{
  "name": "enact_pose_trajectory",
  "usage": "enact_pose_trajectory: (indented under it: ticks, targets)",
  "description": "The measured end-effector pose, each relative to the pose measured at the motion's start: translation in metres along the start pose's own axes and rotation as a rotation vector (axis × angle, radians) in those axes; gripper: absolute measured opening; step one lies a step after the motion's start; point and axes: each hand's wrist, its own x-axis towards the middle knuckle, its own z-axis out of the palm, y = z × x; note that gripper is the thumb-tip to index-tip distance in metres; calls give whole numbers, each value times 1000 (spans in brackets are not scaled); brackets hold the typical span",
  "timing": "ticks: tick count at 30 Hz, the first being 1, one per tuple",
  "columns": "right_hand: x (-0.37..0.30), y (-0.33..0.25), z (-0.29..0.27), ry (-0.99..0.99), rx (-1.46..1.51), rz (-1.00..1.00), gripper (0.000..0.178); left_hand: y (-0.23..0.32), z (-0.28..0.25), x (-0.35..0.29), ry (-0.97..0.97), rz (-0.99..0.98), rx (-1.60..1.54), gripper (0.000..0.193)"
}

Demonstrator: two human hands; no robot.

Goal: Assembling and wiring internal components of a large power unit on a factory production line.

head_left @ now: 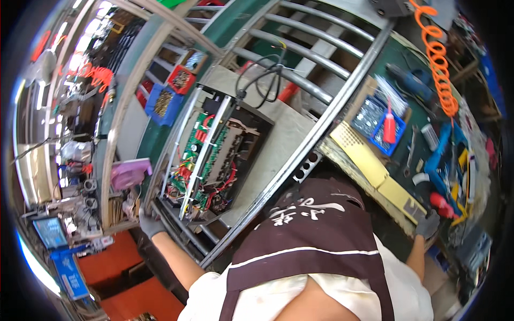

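Observation:
My left hand, in a grey glove, reaches to the outer edge of the roller conveyor, fingers stretched along it with nothing seen in them. To its right, an open electronic unit with green circuit boards, red parts and bundled wires sits on the board across the rollers. A black cable with bare ends lies at its far end. On the right, my grey-gloved right hand is at the bench edge, beside the near end of a long yellow strip and a red-handled tool. Its fingers are too small to make out.
The right bench carries blue bins of screws, a red bottle, a power drill and a wrench. An orange coiled hose hangs above. Left of the conveyor are a blue bin, a red bin and a purple holder.

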Motion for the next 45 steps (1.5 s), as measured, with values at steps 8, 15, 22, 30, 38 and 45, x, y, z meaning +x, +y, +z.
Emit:
enact_pose_trajectory:
  ticks: [8,15,22,30,38,45]
  targets:
    - [-2,-383,-75,-103,1383,-925,15,-31,220,-123,-430,1044,1145,47]
    - [-15,-615,-228,-574,1196,-1609,36,-81,335,-120,-668,1250,1446,42]
    - [-42,-664,-216,-571,1091,-1676,30,-93,315,-102,-640,1288,1306,32]
    - [-48,-649,-222,-575,958,-1462,42,-95,320,-113,-616,1257,1402,33]
    - [9,-442,-88,46,1498,-508,44,-91,316,-110,-689,1077,1310,37]
    - [47,-229,-25,-437,437,132,43,-84,330,-94,-807,886,1355,37]
